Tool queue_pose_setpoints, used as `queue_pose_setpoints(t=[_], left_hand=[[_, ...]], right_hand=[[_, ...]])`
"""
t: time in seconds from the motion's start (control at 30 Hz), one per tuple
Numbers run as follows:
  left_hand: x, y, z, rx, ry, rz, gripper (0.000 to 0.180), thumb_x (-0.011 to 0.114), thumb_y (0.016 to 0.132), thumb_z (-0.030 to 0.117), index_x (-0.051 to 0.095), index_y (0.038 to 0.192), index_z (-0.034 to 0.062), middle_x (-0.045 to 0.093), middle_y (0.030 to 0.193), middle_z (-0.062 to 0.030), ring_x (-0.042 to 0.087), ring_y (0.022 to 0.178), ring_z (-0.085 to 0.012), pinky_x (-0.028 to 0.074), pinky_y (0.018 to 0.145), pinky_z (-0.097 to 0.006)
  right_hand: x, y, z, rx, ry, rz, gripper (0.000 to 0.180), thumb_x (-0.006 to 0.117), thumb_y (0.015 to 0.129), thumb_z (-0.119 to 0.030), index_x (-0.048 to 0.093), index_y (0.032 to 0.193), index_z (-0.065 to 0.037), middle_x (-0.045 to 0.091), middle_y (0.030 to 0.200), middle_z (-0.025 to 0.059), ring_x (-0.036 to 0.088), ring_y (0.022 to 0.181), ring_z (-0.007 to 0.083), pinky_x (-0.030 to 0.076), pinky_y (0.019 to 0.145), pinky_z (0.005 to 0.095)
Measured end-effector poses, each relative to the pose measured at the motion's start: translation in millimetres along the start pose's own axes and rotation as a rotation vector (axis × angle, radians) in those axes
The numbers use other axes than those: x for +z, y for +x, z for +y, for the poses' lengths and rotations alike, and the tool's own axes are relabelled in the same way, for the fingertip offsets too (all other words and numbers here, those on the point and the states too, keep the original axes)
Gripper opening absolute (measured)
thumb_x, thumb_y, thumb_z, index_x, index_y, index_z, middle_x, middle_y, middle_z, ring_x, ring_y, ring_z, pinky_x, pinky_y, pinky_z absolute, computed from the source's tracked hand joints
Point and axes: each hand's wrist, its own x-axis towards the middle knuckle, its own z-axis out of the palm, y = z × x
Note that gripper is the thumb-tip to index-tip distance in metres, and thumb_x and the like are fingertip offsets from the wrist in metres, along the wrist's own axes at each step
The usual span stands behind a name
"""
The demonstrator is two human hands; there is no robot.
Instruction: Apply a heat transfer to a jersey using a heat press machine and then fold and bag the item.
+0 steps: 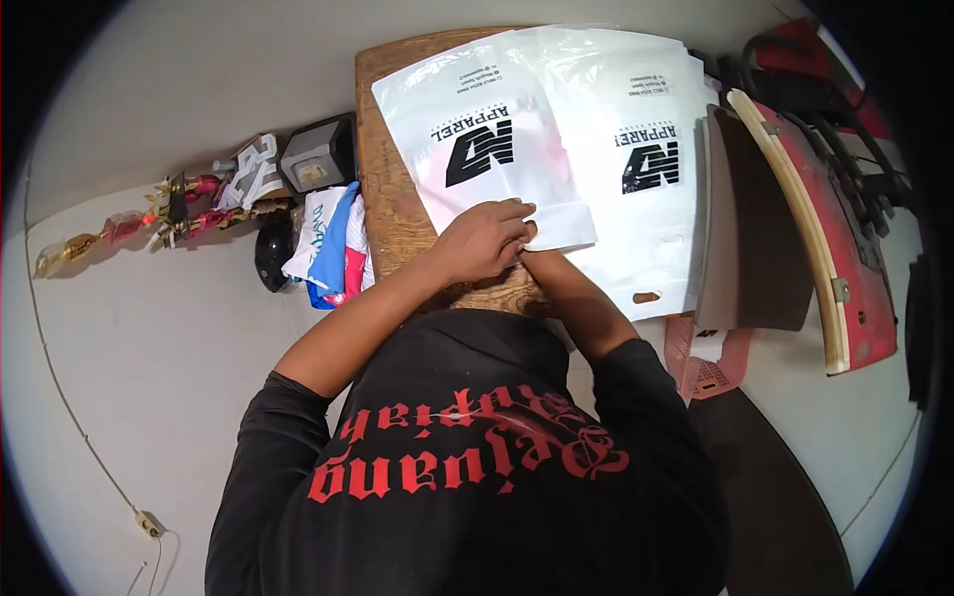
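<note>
A white plastic mailing bag (532, 139) with black printing lies on the wooden table, its near end toward me. Something pinkish shows faintly through it. My left hand (484, 240) is at the near edge of this bag, its fingers curled and closed on the plastic. Right beside it, my right hand (534, 250) reaches in at the same edge; its fingers are mostly hidden by the left hand and the white flap. To the right lies a stack of similar white bags (636, 238), the top one with a cut-out handle hole at its near end.
The wooden table (393, 199) shows its left side. Beyond it are folded blue and white packages (343, 243), a dark box (318, 154) and trophies (189, 204). At right stand a brown panel (750, 228), a red curved board (830, 228) and a pink basket (730, 368).
</note>
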Motion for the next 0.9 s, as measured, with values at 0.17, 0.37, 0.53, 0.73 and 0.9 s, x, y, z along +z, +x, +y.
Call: queue_pose_setpoints(t=[0.17,0.37,0.53,0.73,0.9], left_hand=[[-8.3,5.6,7.3,0.016,-0.011,0.051,0.020,0.067,0.091,0.009,0.074,0.109,0.0041,0.067,0.133,-0.0168,0.061,0.127,-0.0350,0.050,0.105,-0.043],[-12.1,-3.6,7.2,-0.002,-0.009,0.050,0.015,0.067,0.091,0.009,0.073,0.102,0.0013,0.066,0.134,-0.0185,0.060,0.128,-0.0371,0.048,0.107,-0.045],[-14.5,-3.3,15.4,0.023,0.023,0.031,0.014,0.065,0.091,0.008,0.072,0.102,0.0027,0.067,0.134,-0.0173,0.061,0.126,-0.0371,0.048,0.107,-0.046],[-8.2,-12.9,18.8,0.003,0.065,0.041,0.011,0.067,0.090,0.009,0.071,0.098,0.0031,0.067,0.135,-0.0168,0.058,0.130,-0.0364,0.046,0.109,-0.046],[4.3,-33.3,3.1,0.053,0.102,0.026,0.017,0.064,0.091,0.012,0.069,0.105,0.0055,0.066,0.132,-0.0170,0.057,0.131,-0.0370,0.045,0.108,-0.047]], right_hand=[[26.5,55.8,-29.2,0.015,0.034,-0.015,0.040,0.063,0.092,-0.024,0.066,0.127,-0.006,0.063,0.129,0.0210,0.058,0.125,0.0403,0.045,0.107,0.0519],[24.3,68.1,-51.0,-0.003,0.043,-0.032,0.040,0.063,0.092,-0.024,0.066,0.127,-0.006,0.063,0.128,0.0211,0.058,0.124,0.0405,0.045,0.106,0.0521],[15.8,109.2,-2.2,0.012,0.051,-0.044,0.039,0.063,0.092,-0.024,0.066,0.127,-0.006,0.064,0.127,0.0211,0.059,0.123,0.0406,0.046,0.105,0.0523],[4.9,81.2,-21.4,0.050,0.054,-0.073,0.039,0.063,0.092,-0.024,0.066,0.126,-0.006,0.064,0.126,0.0211,0.059,0.122,0.0407,0.046,0.104,0.0525],[-25.8,11.5,-46.8,0.075,0.033,-0.145,0.039,0.063,0.092,-0.024,0.066,0.126,-0.006,0.065,0.126,0.0212,0.060,0.121,0.0408,0.047,0.104,0.0527]])
